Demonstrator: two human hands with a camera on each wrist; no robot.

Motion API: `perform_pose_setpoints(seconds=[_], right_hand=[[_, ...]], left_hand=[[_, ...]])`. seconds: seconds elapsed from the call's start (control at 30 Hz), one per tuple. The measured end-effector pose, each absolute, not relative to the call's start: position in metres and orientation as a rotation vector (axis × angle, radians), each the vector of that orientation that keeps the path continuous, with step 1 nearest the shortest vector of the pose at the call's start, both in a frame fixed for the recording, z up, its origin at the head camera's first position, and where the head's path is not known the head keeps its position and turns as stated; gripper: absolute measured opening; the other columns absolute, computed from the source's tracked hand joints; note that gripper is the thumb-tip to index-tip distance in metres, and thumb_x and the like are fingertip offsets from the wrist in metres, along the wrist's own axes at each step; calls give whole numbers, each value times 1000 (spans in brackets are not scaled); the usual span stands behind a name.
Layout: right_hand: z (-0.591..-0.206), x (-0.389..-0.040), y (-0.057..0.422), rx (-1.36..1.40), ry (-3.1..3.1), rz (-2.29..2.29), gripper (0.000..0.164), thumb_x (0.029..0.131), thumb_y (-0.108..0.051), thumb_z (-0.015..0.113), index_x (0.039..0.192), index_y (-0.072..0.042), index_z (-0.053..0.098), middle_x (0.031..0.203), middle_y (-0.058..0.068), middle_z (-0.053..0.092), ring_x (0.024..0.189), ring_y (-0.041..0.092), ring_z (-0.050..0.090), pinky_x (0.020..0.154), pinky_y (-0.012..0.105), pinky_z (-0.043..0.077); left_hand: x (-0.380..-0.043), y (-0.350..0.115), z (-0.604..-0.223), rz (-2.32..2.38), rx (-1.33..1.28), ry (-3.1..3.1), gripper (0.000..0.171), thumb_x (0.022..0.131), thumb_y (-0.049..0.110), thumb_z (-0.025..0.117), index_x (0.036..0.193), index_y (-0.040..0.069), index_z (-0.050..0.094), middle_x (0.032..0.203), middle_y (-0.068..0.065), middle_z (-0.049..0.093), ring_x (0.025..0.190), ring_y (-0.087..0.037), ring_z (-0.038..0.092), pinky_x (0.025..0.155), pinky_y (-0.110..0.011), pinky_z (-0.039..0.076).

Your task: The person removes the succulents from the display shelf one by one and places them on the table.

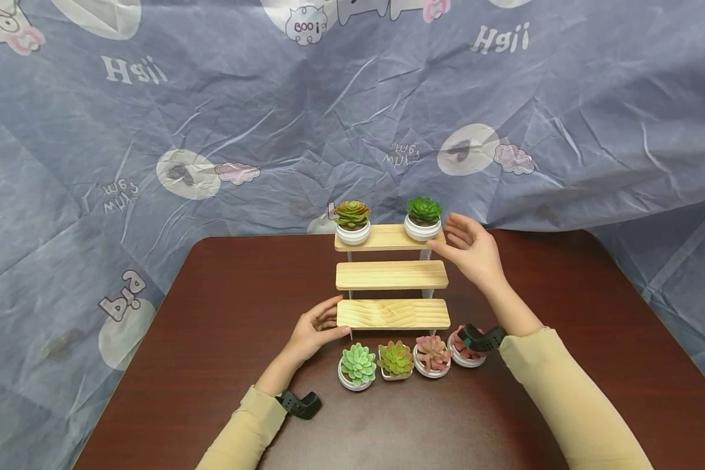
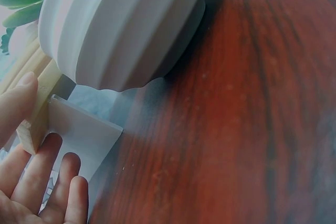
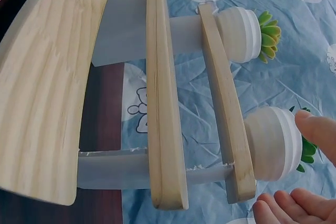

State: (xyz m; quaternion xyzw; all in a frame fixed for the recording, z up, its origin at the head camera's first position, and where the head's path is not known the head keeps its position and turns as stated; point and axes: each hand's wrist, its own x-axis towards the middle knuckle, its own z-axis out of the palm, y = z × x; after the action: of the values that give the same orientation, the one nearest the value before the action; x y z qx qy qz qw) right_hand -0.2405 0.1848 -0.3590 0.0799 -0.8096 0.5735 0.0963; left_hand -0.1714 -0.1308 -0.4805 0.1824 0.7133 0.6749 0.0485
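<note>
A three-tier wooden shelf stand [image 1: 392, 314] with clear side supports stands on the table. My left hand [image 1: 310, 333] holds the left end of its lowest board, thumb along the edge and fingers [image 2: 52, 145] at the end and clear support. My right hand [image 1: 474, 251] is beside the right end of the top board, fingers apart and thumb close to a potted green succulent [image 1: 424, 212]. In the right wrist view, this succulent's white pot [image 3: 273, 142] sits between thumb and fingers, with a gap beside it. A brownish-green succulent [image 1: 352, 215] in a white pot stands on the top board's left.
Before the stand is a row of potted succulents: a pale green one [image 1: 358, 365], a yellow-green one [image 1: 395, 360], a pink one [image 1: 432, 354] and another pink one [image 1: 467, 352], partly behind the right wristband. A blue-grey printed cloth [image 1: 305, 117] hangs behind the dark red table [image 1: 241, 281].
</note>
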Motion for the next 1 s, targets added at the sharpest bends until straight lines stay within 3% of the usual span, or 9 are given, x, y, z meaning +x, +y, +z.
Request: perform_pose_setpoints(seconds=[0.33,0.63,1.0], right_hand=[[-357,-246,177,266,-2400,1664,79,79,-23,78,141,2,37,138,20,44,124,31,46,101,36,40],[-357,-251,170,267,-2417,1674,78,78,-23,78,141,0,38,133,20,48,121,31,50,97,36,43],[-355,-254,165,203,-2446,1625,76,78,-22,78,139,1,39,130,21,51,118,30,52,95,34,45]], left_hand=[[-180,-133,-505,2068,573,2212,68,79,-3,72,139,-2,41,119,-21,59,99,-22,61,89,-39,48],[-170,-130,-480,2065,566,2162,66,80,-6,70,139,-8,38,120,-28,56,101,-42,56,92,-53,43],[-170,-130,-479,2065,582,2173,66,80,-7,70,138,-10,38,120,-28,56,101,-39,57,91,-49,45]])
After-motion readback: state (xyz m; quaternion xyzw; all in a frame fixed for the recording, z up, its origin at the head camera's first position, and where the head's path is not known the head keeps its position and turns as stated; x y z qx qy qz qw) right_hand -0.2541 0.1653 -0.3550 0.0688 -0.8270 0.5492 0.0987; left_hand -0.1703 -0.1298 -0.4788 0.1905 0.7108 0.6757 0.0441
